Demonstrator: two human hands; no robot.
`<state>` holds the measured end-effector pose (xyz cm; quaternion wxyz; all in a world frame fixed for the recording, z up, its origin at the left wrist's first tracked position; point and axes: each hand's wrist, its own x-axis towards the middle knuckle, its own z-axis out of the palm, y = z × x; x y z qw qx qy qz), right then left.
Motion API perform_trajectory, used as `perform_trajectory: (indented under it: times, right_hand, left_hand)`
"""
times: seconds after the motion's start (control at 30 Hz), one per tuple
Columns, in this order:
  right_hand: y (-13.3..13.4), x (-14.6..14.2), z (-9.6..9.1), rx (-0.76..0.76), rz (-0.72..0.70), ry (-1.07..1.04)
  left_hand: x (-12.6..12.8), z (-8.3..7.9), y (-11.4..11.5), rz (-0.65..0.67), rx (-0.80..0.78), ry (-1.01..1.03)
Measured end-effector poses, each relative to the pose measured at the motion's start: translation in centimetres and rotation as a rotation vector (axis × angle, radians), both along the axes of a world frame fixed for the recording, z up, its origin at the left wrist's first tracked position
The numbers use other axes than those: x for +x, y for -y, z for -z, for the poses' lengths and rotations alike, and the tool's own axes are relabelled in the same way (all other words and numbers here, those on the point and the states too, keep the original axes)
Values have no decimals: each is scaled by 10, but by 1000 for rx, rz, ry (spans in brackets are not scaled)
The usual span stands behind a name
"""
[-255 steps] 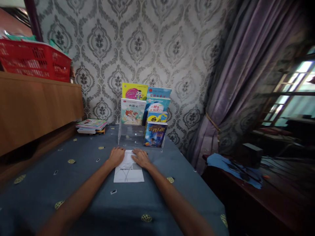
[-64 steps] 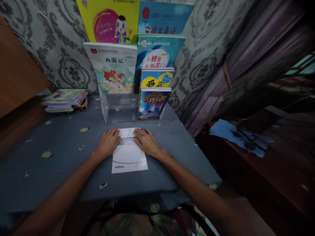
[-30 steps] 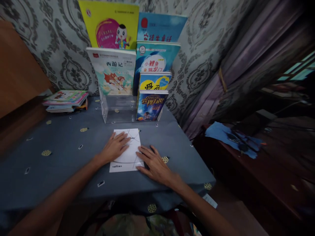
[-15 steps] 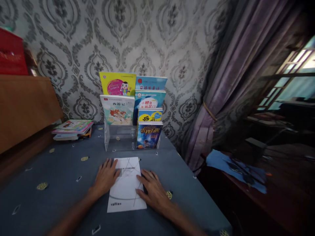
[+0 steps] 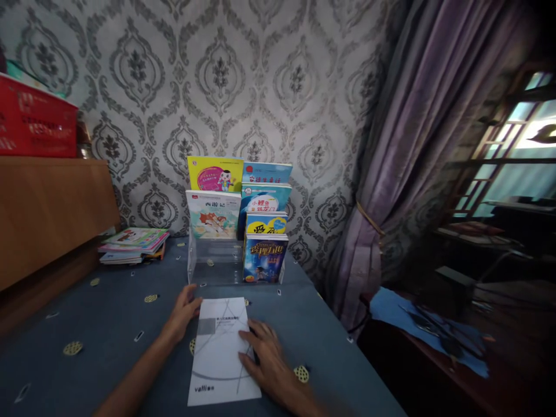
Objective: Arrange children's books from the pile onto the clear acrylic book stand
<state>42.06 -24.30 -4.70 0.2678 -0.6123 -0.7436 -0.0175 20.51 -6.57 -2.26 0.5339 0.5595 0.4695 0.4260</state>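
Booklet (image 5: 221, 347), white, lies flat on the blue tabletop (image 5: 99, 324). Right hand (image 5: 266, 362) presses its right edge, left hand (image 5: 181, 315) touches its left edge, each grip spread flat, clasping nothing. Beyond stands a clear rack (image 5: 215, 269) of books (image 5: 259, 258).

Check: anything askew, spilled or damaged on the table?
Nothing spilled or damaged. The white booklet lies flat, left hand and right hand at its edges. The clear rack looks uneven: front left slots empty, right side full.
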Motion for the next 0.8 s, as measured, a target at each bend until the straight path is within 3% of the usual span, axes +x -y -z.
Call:
perform_trajectory:
  times: [0.07, 0.17, 0.27, 0.37, 0.53, 0.63, 0.8]
  right_hand:
    - [-1, 1, 4, 31, -11, -8]
    - [-4, 4, 13, 65, -45, -36]
    - [-10, 7, 24, 60, -55, -120]
    - [-21, 11, 27, 35, 6, -307]
    - [-53, 10, 3, -146, 22, -815]
    - [-72, 0, -14, -272, -10, -1100]
    - [-92, -22, -27, -277, -18, -1227]
  left_hand:
    - [-3, -6, 0, 5, -184, 119]
    - [-3, -6, 7, 208, -373, 219]
    - [0, -6, 18, 425, -411, 248]
    - [1, -12, 24, 529, -362, 299]
    - [-9, -27, 22, 526, -303, 354]
    - [-21, -25, 16, 540, -296, 287]
    - [-41, -15, 5, 678, -342, 109]
